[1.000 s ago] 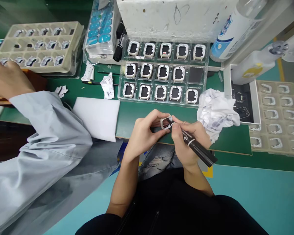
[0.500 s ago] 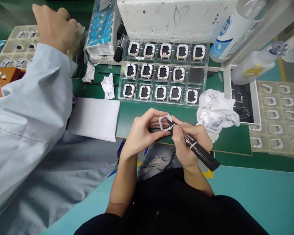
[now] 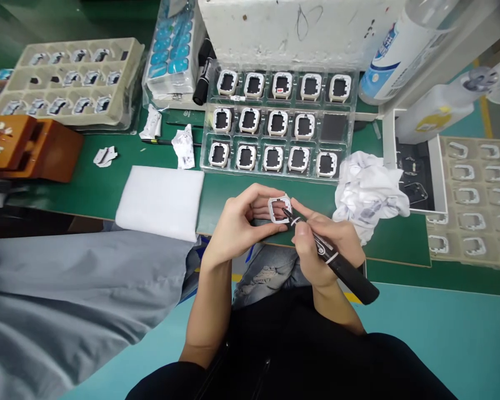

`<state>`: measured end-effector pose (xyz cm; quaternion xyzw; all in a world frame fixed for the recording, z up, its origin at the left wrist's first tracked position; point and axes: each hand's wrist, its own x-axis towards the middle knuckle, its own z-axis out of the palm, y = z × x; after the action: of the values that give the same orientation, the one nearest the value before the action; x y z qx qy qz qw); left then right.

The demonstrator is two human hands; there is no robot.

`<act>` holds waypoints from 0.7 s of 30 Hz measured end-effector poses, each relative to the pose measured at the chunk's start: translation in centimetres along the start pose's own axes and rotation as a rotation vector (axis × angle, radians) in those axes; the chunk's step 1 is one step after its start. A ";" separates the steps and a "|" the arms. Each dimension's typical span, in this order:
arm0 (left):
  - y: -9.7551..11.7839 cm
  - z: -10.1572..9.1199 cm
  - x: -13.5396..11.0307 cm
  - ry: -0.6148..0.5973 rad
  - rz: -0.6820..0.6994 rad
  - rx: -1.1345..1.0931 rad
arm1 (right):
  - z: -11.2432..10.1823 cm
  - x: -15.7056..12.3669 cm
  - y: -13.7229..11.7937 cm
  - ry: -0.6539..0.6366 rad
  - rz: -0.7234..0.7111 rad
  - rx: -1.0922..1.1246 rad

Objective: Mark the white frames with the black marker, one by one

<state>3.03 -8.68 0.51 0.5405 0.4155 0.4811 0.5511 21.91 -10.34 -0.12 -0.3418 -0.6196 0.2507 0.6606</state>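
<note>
A small white square frame with rounded corners, like a watch case (image 3: 271,211), is pinched between the thumb and fingers of my left hand (image 3: 241,225). My right hand (image 3: 327,244) grips a black marker pen (image 3: 344,269), its tip at the right side of the watch case. Whether the tip touches the case I cannot tell. Just beyond my hands lies a clear plastic tray (image 3: 270,176) with rows of similar white cases; one pocket in its middle row shows only a dark pad (image 3: 332,128).
Right of my hands lies a crumpled white cloth (image 3: 369,191). A folded white pad (image 3: 160,203) is at the left. Beyond are bottles (image 3: 394,61), a white box (image 3: 438,172) and more part trays (image 3: 475,183), (image 3: 79,83). Beside me sits a co-worker in grey clothing (image 3: 79,289).
The co-worker's arm has drawn back from over the left tray, uncovering it and an orange block. My marker's rear end has dipped slightly, and the watch case has shifted a little left.
</note>
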 end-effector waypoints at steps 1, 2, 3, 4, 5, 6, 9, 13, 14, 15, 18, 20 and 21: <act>0.0 0.1 0.0 0.004 -0.003 -0.001 | 0.2 0.0 0.1 0.028 -0.021 -0.007; 0.0 0.1 0.0 0.008 -0.008 0.002 | 0.4 0.1 0.2 0.060 -0.042 -0.019; 0.0 0.2 -0.1 0.011 -0.017 0.008 | 0.7 0.1 0.2 0.086 -0.059 -0.036; 0.0 0.2 -0.1 0.014 -0.023 0.015 | 0.9 0.1 0.3 0.097 -0.068 -0.054; 0.0 0.2 -0.1 0.016 -0.025 0.022 | 1.0 0.1 0.3 0.099 -0.068 -0.074; 0.0 0.3 -0.2 0.016 -0.022 0.026 | 1.0 0.0 0.3 0.103 -0.064 -0.094; 0.0 0.3 -0.2 0.010 0.012 0.036 | 0.9 -0.2 0.3 0.103 -0.012 -0.152; -0.2 0.4 -0.4 0.008 0.031 0.083 | 0.8 -0.5 0.4 0.099 0.012 -0.186; -0.2 0.4 -0.4 0.010 0.029 0.101 | 0.8 -0.5 0.4 0.104 0.008 -0.191; -0.2 0.4 -0.4 0.013 0.031 0.119 | 0.8 -0.5 0.4 0.107 0.005 -0.202; -0.2 0.5 -0.5 0.014 0.044 0.161 | 0.9 -0.3 0.4 0.107 0.001 -0.239; -0.2 0.5 -0.5 0.015 0.053 0.180 | 0.9 -0.3 0.3 0.103 -0.006 -0.248; -0.2 0.5 -0.5 0.016 0.054 0.188 | 0.9 -0.2 0.3 0.104 -0.010 -0.246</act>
<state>3.49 -9.22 0.34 0.5969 0.4488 0.4589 0.4814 21.00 -10.16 -0.51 -0.4300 -0.6123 0.1515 0.6460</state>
